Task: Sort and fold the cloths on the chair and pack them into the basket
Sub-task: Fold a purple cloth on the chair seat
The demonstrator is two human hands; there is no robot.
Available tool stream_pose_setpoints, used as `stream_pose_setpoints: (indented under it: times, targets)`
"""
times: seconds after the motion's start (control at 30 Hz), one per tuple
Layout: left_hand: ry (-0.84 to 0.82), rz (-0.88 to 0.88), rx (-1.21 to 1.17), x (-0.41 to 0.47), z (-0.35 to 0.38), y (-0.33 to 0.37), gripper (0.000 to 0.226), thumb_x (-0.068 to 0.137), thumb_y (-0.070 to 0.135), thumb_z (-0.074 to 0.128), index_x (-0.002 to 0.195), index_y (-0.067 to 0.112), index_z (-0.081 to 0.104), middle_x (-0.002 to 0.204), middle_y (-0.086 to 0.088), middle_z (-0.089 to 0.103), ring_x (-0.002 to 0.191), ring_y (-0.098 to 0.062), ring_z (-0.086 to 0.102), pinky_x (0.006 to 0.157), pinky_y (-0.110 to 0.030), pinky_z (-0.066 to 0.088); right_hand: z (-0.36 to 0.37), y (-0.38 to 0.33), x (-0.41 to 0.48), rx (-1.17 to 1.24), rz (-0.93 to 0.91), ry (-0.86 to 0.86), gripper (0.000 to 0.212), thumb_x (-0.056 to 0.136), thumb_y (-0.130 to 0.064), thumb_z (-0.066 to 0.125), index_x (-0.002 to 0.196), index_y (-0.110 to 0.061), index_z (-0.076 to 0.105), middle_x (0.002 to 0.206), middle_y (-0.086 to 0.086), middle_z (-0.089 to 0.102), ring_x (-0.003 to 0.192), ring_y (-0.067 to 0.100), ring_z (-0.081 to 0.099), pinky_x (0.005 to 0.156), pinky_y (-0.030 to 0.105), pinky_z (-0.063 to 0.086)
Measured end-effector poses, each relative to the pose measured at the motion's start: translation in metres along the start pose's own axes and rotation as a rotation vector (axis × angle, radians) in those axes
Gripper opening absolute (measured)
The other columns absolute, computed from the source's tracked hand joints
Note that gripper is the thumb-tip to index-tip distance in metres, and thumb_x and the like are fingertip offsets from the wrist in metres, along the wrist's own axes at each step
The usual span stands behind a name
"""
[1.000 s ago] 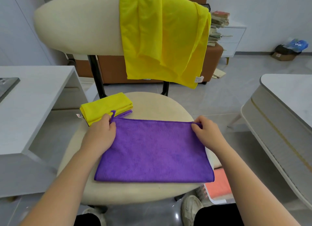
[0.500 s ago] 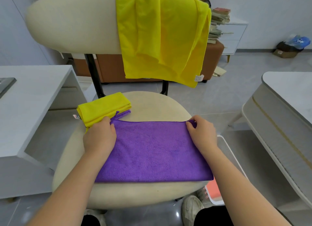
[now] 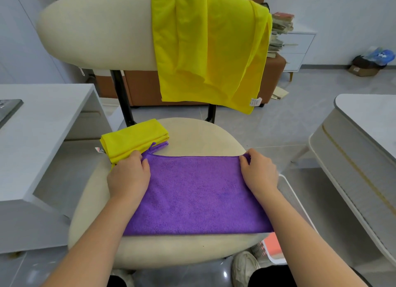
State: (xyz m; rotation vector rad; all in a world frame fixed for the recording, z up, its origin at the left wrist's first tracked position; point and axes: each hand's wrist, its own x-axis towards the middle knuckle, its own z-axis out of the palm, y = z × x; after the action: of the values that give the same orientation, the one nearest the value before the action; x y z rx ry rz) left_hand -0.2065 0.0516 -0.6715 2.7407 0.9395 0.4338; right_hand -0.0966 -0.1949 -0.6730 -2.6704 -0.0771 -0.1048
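A purple cloth [image 3: 197, 194], folded in half, lies flat on the cream chair seat [image 3: 201, 134]. My left hand [image 3: 128, 177] pinches its far left corner and my right hand [image 3: 260, 173] pinches its far right corner. A folded yellow cloth [image 3: 135, 138] sits at the seat's far left with a second purple cloth edge [image 3: 161, 145] showing under it. Two unfolded yellow cloths [image 3: 205, 46] hang over the chair backrest [image 3: 96, 27]. The white basket [image 3: 287, 192] stands on the floor to the right of the seat, mostly hidden by my right arm, with something orange [image 3: 275, 247] inside.
A white desk [image 3: 42, 119] stands at the left and a white table [image 3: 368, 119] at the right. Behind the chair are a brown sofa [image 3: 141, 87], a white drawer unit [image 3: 297, 48] with stacked books, and a box with bags [image 3: 368, 63] on the floor.
Both hands drew the cloth's far edge slightly toward me and hold its corners; the view moved closer to the chair, showing more of the basket rim at the right.
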Motion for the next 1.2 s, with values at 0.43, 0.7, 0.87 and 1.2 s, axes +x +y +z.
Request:
stream_pose_setpoints:
  times: [0.43,0.7,0.87,1.2]
  targets:
    - [-0.068,-0.053,-0.083,0.002,-0.005,-0.008,0.022,0.099,0.024,0.04,0.098,0.009,0.056,0.095,-0.016,0.063,0.078,-0.029,0.052,0.06,-0.033,0.031,-0.001,-0.001,0.0,0.023,-0.023,-0.049,0.022,0.094,-0.025,0.04,0.103,-0.017,0.059,0.099,0.008,0.067,0.09,0.033,0.057,0.07,0.035,0.041]
    - [-0.003,-0.034,0.009,-0.004,-0.001,0.0,0.023,0.097,0.029,0.045,0.106,0.008,0.044,0.094,-0.014,0.066,0.083,-0.036,0.062,0.057,-0.035,0.034,0.0,0.001,0.0,-0.079,-0.041,0.017,0.026,0.094,-0.021,0.042,0.118,-0.017,0.051,0.117,0.005,0.059,0.095,0.035,0.058,0.069,0.035,0.037]
    - [-0.052,-0.052,-0.084,-0.004,-0.009,0.0,0.031,0.1,0.035,0.035,0.095,0.012,0.054,0.095,-0.011,0.064,0.082,-0.031,0.055,0.063,-0.033,0.033,0.002,-0.006,-0.002,-0.048,-0.253,0.16,0.033,0.087,-0.002,0.047,0.119,-0.005,0.058,0.123,0.014,0.057,0.106,0.037,0.054,0.08,0.042,0.042]
    - [-0.523,-0.436,-0.721,-0.003,-0.028,-0.035,0.012,0.092,0.026,0.053,0.089,0.015,0.051,0.078,-0.013,0.058,0.059,-0.028,0.059,0.052,-0.031,0.05,0.028,-0.065,-0.045,-0.136,-0.654,-0.411,0.054,0.1,-0.044,0.031,0.15,-0.027,0.021,0.16,-0.008,0.005,0.147,0.018,-0.004,0.116,0.049,-0.003]
